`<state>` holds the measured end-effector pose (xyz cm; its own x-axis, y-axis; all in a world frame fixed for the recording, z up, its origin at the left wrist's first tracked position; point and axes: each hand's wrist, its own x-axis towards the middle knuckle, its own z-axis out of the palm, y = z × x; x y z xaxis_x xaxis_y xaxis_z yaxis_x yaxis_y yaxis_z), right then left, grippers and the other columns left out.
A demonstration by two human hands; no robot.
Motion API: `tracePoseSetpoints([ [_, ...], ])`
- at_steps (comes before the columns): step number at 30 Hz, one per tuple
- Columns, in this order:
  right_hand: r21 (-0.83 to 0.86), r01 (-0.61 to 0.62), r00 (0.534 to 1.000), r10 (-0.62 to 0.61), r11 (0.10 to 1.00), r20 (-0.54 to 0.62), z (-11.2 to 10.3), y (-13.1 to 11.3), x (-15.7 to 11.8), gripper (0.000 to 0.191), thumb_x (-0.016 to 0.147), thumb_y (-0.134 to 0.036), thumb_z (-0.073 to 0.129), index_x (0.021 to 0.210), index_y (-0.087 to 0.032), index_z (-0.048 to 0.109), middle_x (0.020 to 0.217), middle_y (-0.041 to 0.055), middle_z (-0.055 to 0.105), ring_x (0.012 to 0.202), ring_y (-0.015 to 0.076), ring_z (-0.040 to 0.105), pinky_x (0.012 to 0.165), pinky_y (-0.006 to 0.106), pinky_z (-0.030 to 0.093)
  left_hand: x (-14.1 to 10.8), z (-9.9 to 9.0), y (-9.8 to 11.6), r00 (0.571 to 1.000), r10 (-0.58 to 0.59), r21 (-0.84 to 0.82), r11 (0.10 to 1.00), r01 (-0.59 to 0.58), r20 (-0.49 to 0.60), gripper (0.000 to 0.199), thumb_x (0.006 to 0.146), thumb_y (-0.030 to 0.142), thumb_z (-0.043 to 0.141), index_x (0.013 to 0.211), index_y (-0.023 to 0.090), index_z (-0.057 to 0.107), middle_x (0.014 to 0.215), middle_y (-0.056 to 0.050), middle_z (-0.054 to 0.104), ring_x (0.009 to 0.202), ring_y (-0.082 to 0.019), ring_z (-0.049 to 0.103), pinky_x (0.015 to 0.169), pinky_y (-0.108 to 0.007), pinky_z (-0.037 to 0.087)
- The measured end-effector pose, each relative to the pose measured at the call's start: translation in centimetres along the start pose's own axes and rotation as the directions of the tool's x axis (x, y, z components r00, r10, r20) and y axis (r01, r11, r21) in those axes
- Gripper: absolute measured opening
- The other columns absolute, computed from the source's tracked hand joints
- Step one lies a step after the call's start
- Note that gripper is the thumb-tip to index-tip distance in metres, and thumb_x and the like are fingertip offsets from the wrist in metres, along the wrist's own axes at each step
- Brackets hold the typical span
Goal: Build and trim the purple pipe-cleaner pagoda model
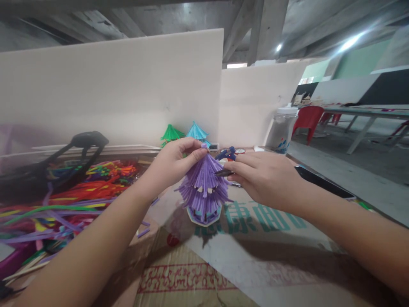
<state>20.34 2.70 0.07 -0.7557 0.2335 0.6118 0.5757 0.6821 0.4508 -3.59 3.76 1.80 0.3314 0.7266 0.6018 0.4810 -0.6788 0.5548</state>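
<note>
A purple model pagoda (pixel 204 194) with two tiers of ribbed, strip-covered roof stands upright in front of me on a white, many-sided base. At its peak, my left hand (pixel 179 160) pinches the small purple tip between thumb and fingers. My right hand (pixel 266 177) is closed around a slim dark pointed tool (pixel 225 172), whose end is at the right side of the upper roof. Whether the tool is tweezers or something else, I cannot tell. Just behind the right fingers is a blue tool (pixel 226 153) resembling a glue gun, partly hidden.
Loose coloured strips (pixel 92 187) and a black strapped object (pixel 76 149) crowd the left. Behind stand a green roofed model (pixel 171 133) and a light blue one (pixel 196 131), before a white partition (pixel 128 89). A clear bottle (pixel 281 130) and a dark phone-like slab (pixel 324 182) lie rightward.
</note>
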Motion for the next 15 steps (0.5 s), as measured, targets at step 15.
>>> tracePoseSetpoints([
  [15, 0.080, -0.012, 0.996, 0.005, 0.997, 0.087, -0.06, 0.27, -0.10, 0.027, 0.098, -0.020, 0.043, 0.110, -0.017, 0.067, 0.091, 0.0110, 0.071, 0.084, 0.0215, 0.063, 0.071, 0.033, 0.043, 0.02, -0.02, 0.38, 1.000, 0.028, 0.053, 0.998, -0.028, -0.001, 0.023, 0.091, 0.037, 0.057, 0.085, 0.016, 0.065, 0.084, -0.002, 0.066, 0.079, -0.016, 0.060, 0.073, -0.028, 0.045],
])
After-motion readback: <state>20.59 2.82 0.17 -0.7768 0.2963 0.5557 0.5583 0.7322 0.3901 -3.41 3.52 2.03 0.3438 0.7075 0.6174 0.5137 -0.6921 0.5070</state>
